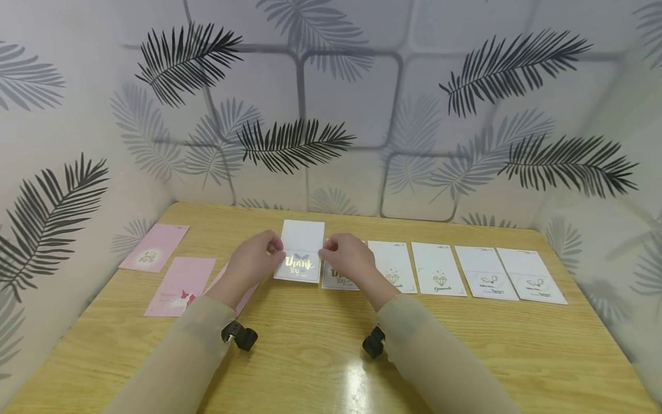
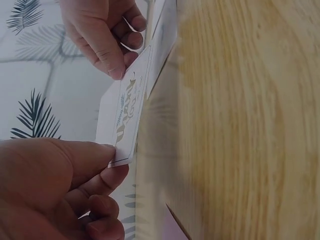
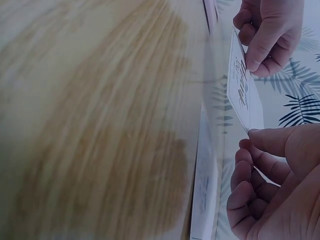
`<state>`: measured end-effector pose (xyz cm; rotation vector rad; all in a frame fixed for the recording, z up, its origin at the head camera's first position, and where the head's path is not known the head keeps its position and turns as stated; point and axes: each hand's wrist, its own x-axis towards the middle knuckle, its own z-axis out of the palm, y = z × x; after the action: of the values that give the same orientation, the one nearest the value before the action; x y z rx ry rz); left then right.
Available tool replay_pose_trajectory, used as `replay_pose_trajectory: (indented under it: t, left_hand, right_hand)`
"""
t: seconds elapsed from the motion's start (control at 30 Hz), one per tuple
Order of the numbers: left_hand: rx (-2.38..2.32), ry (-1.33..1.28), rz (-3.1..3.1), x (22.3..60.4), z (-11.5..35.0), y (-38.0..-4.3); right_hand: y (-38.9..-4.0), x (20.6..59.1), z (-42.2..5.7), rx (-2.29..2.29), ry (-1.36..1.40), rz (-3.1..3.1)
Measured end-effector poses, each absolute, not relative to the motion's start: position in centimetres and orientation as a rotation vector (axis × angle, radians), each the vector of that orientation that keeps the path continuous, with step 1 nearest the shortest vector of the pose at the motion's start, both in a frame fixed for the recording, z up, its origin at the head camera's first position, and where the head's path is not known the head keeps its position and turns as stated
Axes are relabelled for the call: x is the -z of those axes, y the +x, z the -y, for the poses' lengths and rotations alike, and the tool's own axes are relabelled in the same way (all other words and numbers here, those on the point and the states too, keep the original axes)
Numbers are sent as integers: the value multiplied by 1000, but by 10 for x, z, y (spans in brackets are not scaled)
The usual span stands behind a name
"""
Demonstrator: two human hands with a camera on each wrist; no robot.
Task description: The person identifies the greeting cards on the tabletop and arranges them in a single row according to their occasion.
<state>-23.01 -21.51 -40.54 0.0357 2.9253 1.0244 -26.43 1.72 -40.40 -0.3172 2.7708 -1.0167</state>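
A white card with a gold "thank you" print and a crease across its middle (image 1: 302, 238) is held up between both hands, over the far part of the table. My left hand (image 1: 253, 256) pinches its left edge between thumb and fingers. On the opposite edge, the thumb and fingertips of my right hand (image 1: 354, 261) pinch it near the crease. Both wrist views show the card (image 2: 127, 115) (image 3: 240, 85) tilted and raised off the wood. Another "thank you" card (image 1: 336, 280) lies just right of it, partly hidden by my right hand.
Right of the hands, several white cards (image 1: 438, 264) lie in a row along the back of the wooden table (image 1: 310, 351). Pink cards (image 1: 181, 282) lie at the left, one partly under my left forearm. A leaf-patterned wall (image 1: 351, 190) stands behind the table.
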Motion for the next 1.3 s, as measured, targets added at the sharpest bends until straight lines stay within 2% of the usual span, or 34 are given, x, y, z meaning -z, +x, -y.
replay_pose_trajectory:
  t: [1.3]
  left_hand:
    - [-506,164,-3059,419,204,-236]
  right_hand:
    - [-277,419,-4,669,-294,-2871]
